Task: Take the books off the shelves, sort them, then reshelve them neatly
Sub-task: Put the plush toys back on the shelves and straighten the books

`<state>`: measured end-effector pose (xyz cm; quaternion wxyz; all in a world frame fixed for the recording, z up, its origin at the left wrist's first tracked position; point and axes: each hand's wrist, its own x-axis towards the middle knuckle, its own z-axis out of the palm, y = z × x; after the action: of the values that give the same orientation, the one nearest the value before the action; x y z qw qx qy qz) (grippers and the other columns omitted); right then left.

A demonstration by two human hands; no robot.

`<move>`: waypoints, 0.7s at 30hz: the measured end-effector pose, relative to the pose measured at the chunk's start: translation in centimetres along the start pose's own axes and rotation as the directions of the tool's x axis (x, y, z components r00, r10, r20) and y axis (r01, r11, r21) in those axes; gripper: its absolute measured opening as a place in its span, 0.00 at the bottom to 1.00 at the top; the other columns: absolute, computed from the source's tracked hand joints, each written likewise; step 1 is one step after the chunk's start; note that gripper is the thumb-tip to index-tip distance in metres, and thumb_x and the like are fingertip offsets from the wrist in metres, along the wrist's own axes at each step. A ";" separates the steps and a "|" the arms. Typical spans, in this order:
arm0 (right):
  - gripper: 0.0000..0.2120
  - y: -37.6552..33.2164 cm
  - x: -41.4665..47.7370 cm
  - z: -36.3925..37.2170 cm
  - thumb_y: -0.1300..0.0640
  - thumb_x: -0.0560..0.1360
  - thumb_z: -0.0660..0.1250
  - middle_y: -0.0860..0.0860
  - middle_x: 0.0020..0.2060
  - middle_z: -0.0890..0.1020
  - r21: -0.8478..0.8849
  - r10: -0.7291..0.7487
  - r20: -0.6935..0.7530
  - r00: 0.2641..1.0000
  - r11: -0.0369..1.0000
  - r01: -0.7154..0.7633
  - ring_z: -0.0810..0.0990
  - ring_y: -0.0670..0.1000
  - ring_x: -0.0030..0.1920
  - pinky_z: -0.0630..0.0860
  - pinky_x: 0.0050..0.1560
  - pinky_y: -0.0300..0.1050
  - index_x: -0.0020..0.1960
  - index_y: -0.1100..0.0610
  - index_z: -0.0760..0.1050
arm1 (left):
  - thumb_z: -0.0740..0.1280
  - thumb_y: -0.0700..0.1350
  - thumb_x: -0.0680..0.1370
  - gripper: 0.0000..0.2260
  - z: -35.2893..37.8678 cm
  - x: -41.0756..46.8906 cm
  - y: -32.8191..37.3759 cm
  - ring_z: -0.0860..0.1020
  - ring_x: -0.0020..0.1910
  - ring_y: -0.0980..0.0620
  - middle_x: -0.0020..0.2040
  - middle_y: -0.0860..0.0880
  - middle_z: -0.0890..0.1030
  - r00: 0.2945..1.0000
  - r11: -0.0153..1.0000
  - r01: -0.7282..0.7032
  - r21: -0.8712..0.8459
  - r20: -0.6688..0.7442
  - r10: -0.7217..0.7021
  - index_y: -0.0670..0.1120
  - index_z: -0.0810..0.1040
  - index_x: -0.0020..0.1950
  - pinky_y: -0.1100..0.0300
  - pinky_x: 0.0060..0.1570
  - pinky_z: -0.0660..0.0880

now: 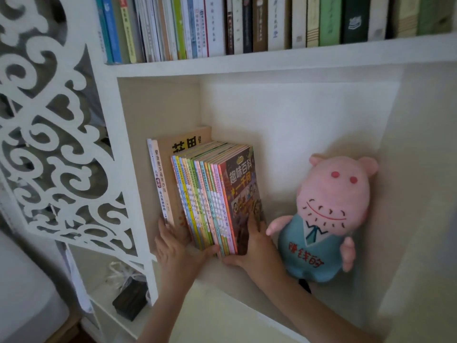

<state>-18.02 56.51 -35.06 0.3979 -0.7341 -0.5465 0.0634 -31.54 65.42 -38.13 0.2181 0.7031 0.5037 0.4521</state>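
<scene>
Fretwork in white scrolls fills the left side of the bookcase, and low behind it one dark box sits in a small side nook. Across the top runs a full row of upright books, too many and too blurred to count.

In the open shelf below, the books being handled stand against its left wall. First come three taller books, two pale and one brown, upright in the back left corner. Just beside them and touching is a tight pack of thin books with bright spines. There are roughly fifteen, though they are too close together to count exactly.

The left hand lies at the front left edge. Its grip is apart, with straight fingers pressed on the lower spines of the taller books and the thumb reaching under the thin pack. I judge that this holds the row square and stops it from fanning out. The right hand has its grip clamped on the thin books, fingers on the outer cover and thumb beneath the bottom edge. This probably squeezes the pack leftward so it stands neatly, which suggests reshelving is under way.

Near the right wall one plush pig leans upright, close to the right hand. It is apart from the books and does nothing to prop them.
</scene>
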 end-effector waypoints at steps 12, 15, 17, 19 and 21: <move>0.60 -1.0 1.5 1.8 0.39 0.60 0.79 0.57 0.68 0.63 -0.113 -0.010 0.008 1.000 0.994 0.011 0.63 0.57 0.70 0.62 0.70 0.44 0.77 0.62 0.49 | 0.50 0.83 0.57 0.65 -0.1 0.0 -0.7 0.72 0.58 0.26 0.61 0.28 0.70 0.991 0.995 -0.033 0.097 0.128 0.021 0.33 0.48 0.75 0.35 0.56 0.69; 0.56 -1.4 1.5 1.1 0.40 0.65 0.75 0.58 0.70 0.61 -0.209 -0.022 0.096 0.995 0.977 0.041 0.61 0.57 0.70 0.60 0.71 0.45 0.77 0.64 0.46 | 0.50 0.83 0.56 0.65 -0.1 0.0 -0.6 0.70 0.60 0.26 0.61 0.28 0.69 0.993 0.997 -0.019 0.076 0.115 0.010 0.34 0.47 0.75 0.35 0.57 0.68; 0.57 -1.3 1.4 0.6 0.41 0.64 0.76 0.56 0.71 0.60 -0.154 -0.040 0.107 0.993 0.986 0.057 0.60 0.56 0.72 0.61 0.71 0.44 0.77 0.61 0.44 | 0.52 0.83 0.58 0.64 -0.1 0.0 -0.8 0.68 0.60 0.26 0.62 0.28 0.67 0.994 0.998 -0.028 0.059 0.106 0.022 0.34 0.47 0.76 0.33 0.57 0.67; 0.60 -1.4 1.4 0.1 0.45 0.61 0.80 0.53 0.74 0.60 0.014 -0.054 0.059 0.997 0.999 0.053 0.60 0.53 0.74 0.63 0.72 0.49 0.78 0.56 0.42 | 0.57 0.81 0.57 0.64 -0.1 -0.1 -1.0 0.64 0.64 0.29 0.67 0.31 0.61 0.995 0.993 -0.089 0.072 0.059 0.085 0.39 0.42 0.77 0.31 0.57 0.66; 0.61 -1.7 1.6 -0.1 0.49 0.62 0.80 0.52 0.75 0.59 0.090 -0.082 0.010 0.997 0.993 0.081 0.59 0.52 0.75 0.62 0.73 0.53 0.78 0.52 0.41 | 0.63 0.78 0.54 0.64 0.0 -0.3 -1.2 0.60 0.67 0.35 0.71 0.39 0.55 0.988 0.987 -0.152 0.060 0.007 0.152 0.50 0.36 0.77 0.33 0.60 0.65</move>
<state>-18.60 57.97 -33.37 0.4289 -0.6923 -0.5752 0.0764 -32.17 65.64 -39.11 0.1622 0.7463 0.4620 0.4509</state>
